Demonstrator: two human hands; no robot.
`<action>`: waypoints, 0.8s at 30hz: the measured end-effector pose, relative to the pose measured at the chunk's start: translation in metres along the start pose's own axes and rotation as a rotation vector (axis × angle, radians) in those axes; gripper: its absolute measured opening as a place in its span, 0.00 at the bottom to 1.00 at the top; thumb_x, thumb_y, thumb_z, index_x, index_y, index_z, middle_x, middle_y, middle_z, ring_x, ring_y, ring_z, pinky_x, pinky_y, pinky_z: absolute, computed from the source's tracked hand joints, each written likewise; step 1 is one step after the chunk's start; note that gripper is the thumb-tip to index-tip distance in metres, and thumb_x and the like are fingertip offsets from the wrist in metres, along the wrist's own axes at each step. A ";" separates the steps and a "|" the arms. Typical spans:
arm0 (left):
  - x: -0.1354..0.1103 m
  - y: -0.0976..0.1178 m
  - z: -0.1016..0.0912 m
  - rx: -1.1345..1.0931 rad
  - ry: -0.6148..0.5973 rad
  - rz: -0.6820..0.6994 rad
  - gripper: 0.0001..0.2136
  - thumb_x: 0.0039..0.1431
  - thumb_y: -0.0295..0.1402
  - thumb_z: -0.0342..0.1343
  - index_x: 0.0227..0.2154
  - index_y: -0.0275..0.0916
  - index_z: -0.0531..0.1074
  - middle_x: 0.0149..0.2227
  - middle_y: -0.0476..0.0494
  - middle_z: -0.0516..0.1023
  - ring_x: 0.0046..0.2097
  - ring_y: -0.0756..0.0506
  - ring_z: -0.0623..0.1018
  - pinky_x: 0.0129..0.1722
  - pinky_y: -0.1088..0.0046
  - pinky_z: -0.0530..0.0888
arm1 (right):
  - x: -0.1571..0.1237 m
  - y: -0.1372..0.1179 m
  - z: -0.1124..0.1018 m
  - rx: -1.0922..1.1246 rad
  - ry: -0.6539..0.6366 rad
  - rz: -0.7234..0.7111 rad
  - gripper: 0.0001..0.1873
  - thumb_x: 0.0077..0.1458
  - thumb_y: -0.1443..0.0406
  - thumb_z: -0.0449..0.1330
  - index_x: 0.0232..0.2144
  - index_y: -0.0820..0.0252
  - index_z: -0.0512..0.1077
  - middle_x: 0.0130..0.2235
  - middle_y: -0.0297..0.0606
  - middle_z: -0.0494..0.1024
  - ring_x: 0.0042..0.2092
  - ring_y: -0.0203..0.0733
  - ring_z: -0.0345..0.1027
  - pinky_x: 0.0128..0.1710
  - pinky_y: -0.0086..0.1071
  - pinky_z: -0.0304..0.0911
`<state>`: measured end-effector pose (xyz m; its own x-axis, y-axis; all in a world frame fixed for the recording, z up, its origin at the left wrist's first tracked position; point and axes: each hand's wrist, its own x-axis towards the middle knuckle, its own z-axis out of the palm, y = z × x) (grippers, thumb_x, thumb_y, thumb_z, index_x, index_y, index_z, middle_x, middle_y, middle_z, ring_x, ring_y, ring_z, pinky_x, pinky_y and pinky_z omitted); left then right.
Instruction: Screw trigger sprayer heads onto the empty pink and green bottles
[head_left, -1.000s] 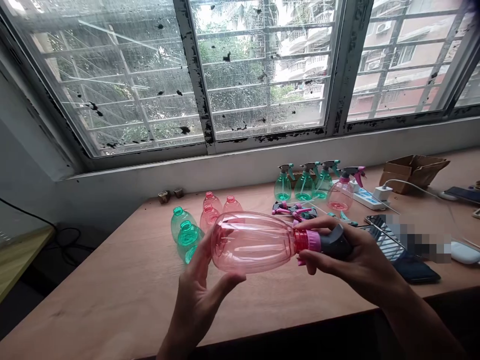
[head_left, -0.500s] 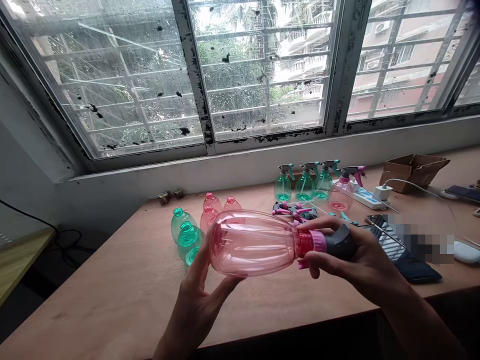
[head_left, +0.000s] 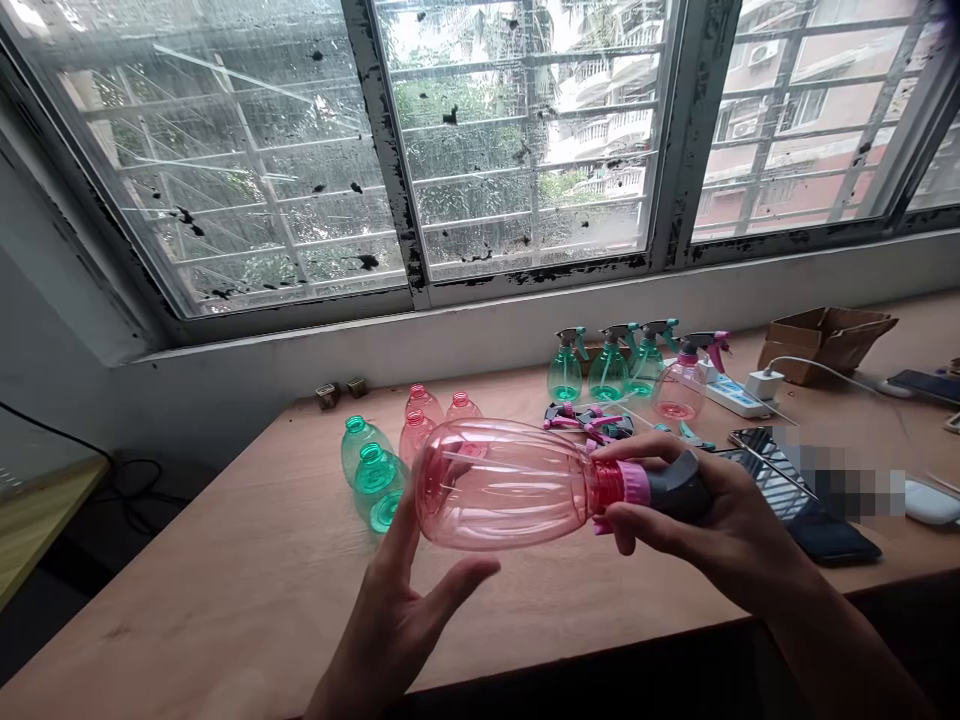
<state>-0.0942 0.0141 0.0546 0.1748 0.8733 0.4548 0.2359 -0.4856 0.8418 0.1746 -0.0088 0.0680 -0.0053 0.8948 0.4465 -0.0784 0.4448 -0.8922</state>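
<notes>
A clear pink spray bottle (head_left: 502, 490) lies sideways in the air above the table, its base to the left. My right hand (head_left: 705, 520) grips it at the purple collar and the dark grey spray head (head_left: 679, 488). A thin straw shows through the bottle's wall. At the base end is my left hand (head_left: 405, 600), its thumb stretched out below the bottle, clear of it. The left fingers reach up behind the base, partly hidden; whether they touch it I cannot tell.
Green open bottles (head_left: 375, 470) and pink open bottles (head_left: 424, 402) stand behind my left hand. Loose spray heads (head_left: 592, 422) lie mid-table. Finished green spray bottles (head_left: 564, 378) and one pink spray bottle (head_left: 679, 390) stand farther back, near a power strip (head_left: 739, 398), a cardboard box (head_left: 825, 345) and a tablet (head_left: 832, 535).
My left thumb has come away from the underside of the pink bottle and now points right below it. The bottle has shifted very slightly left, still in my right hand.
</notes>
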 end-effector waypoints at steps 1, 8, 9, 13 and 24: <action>0.000 0.000 0.000 -0.009 -0.017 0.003 0.38 0.59 0.48 0.68 0.70 0.53 0.62 0.66 0.42 0.73 0.69 0.30 0.69 0.70 0.48 0.62 | 0.000 0.000 0.000 -0.007 -0.006 -0.006 0.14 0.53 0.65 0.76 0.43 0.56 0.81 0.25 0.32 0.80 0.25 0.39 0.75 0.25 0.30 0.77; -0.001 0.003 0.004 0.000 0.058 -0.035 0.36 0.58 0.49 0.68 0.68 0.53 0.65 0.65 0.42 0.74 0.68 0.31 0.69 0.71 0.47 0.61 | 0.000 0.002 -0.001 -0.034 -0.006 -0.009 0.15 0.53 0.64 0.76 0.44 0.54 0.80 0.26 0.31 0.80 0.26 0.39 0.75 0.26 0.29 0.76; -0.001 0.003 0.004 0.016 0.063 -0.034 0.36 0.59 0.48 0.68 0.68 0.54 0.63 0.65 0.43 0.74 0.69 0.32 0.69 0.71 0.47 0.61 | 0.000 0.002 -0.002 -0.035 -0.013 -0.006 0.15 0.54 0.64 0.76 0.44 0.54 0.80 0.26 0.30 0.80 0.26 0.39 0.75 0.26 0.29 0.76; -0.001 0.002 0.002 0.001 0.017 -0.016 0.37 0.59 0.50 0.68 0.69 0.56 0.62 0.65 0.44 0.74 0.69 0.32 0.68 0.70 0.49 0.62 | 0.000 0.003 -0.003 -0.051 -0.047 -0.013 0.16 0.55 0.65 0.75 0.45 0.54 0.80 0.26 0.30 0.80 0.26 0.38 0.76 0.27 0.29 0.76; -0.002 0.001 0.002 0.032 0.039 -0.045 0.34 0.62 0.46 0.65 0.69 0.60 0.60 0.66 0.45 0.74 0.70 0.33 0.68 0.71 0.44 0.59 | 0.001 0.004 -0.002 -0.057 -0.022 -0.007 0.16 0.55 0.64 0.75 0.46 0.55 0.80 0.25 0.31 0.80 0.26 0.40 0.75 0.26 0.30 0.75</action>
<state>-0.0919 0.0121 0.0542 0.1260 0.8949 0.4281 0.2731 -0.4462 0.8523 0.1767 -0.0062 0.0652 -0.0269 0.8910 0.4533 -0.0211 0.4528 -0.8913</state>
